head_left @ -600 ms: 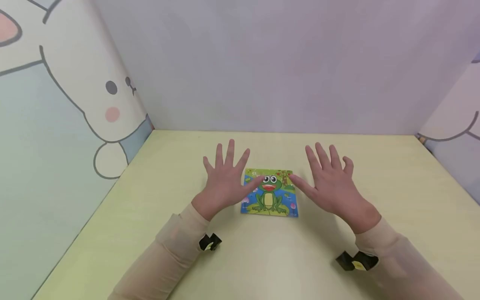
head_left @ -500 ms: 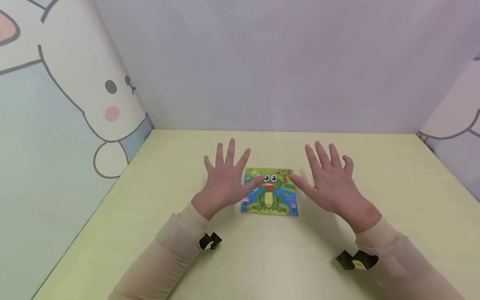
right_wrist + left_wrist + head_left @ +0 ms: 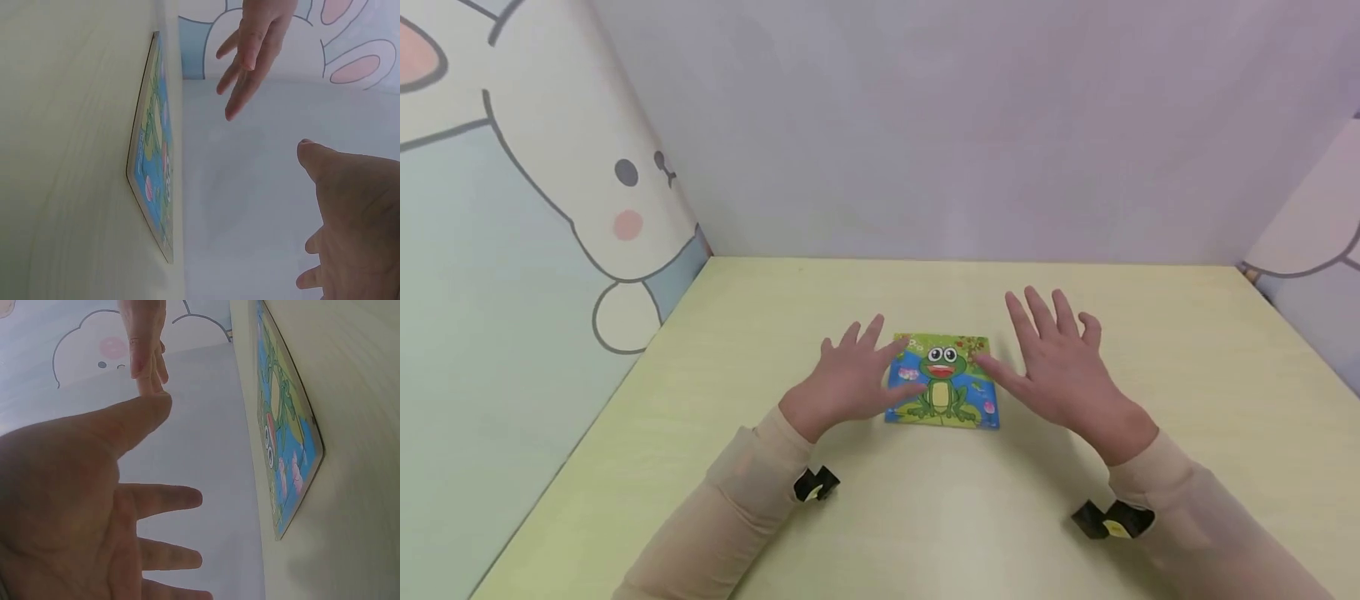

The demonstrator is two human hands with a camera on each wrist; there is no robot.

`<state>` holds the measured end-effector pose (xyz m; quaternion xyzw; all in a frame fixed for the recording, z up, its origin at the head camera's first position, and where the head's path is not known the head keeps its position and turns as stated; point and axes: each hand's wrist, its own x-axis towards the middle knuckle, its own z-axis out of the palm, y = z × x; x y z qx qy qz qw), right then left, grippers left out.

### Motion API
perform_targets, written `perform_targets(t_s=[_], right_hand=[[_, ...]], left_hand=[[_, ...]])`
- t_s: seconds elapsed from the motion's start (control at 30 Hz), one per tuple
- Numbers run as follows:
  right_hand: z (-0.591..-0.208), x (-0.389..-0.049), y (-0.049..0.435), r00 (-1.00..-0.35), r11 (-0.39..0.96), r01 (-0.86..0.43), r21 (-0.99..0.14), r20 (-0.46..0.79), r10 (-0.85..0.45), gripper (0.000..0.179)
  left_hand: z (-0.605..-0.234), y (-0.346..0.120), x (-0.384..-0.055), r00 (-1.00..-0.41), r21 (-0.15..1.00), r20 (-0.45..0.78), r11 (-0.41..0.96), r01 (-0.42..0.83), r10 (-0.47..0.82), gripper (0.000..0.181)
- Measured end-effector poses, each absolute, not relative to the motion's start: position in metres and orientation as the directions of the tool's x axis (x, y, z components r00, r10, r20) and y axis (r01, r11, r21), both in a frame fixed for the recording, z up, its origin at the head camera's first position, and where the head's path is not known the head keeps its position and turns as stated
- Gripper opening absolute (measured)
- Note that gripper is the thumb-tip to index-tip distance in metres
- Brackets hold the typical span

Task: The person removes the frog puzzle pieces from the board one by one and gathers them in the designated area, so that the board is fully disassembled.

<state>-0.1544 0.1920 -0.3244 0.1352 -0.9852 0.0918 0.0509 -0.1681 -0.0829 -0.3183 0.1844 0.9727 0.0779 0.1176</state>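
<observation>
A thin square board with a cartoon frog picture (image 3: 942, 400) lies flat on the table, in the middle of the head view. My left hand (image 3: 848, 379) hovers over the board's left side, fingers spread and tipped forward, holding nothing. Over its right side hangs my right hand (image 3: 1067, 375), fingers spread, also empty. From the left wrist, the frog board (image 3: 290, 437) shows its edge on the tabletop, apart from the left palm (image 3: 62, 494). In the right wrist view there is a gap between the board (image 3: 150, 156) and the right hand (image 3: 356, 212).
The pale yellow table (image 3: 760, 292) runs back to a plain light wall (image 3: 970, 133). A panel with a cartoon rabbit (image 3: 587, 167) stands along the left side, and another printed panel (image 3: 1315, 208) is at the right. Black devices (image 3: 816, 483) sit at both wrists.
My left hand has tipped, its fingers bending forward and lower toward the table. The right hand has hardly moved, and the frog board lies in the same place.
</observation>
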Motion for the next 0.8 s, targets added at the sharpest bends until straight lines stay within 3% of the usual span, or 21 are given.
perform_targets(t_s=[0.8], right_hand=[[-0.3348, -0.15, 0.1952, -0.955, 0.943, -0.289, -0.167, 0.117, -0.272, 0.1]], left_hand=[[-0.3296, -0.0793, -0.1578, -0.851, 0.197, -0.228, 0.878, 0.436, 0.474, 0.064]])
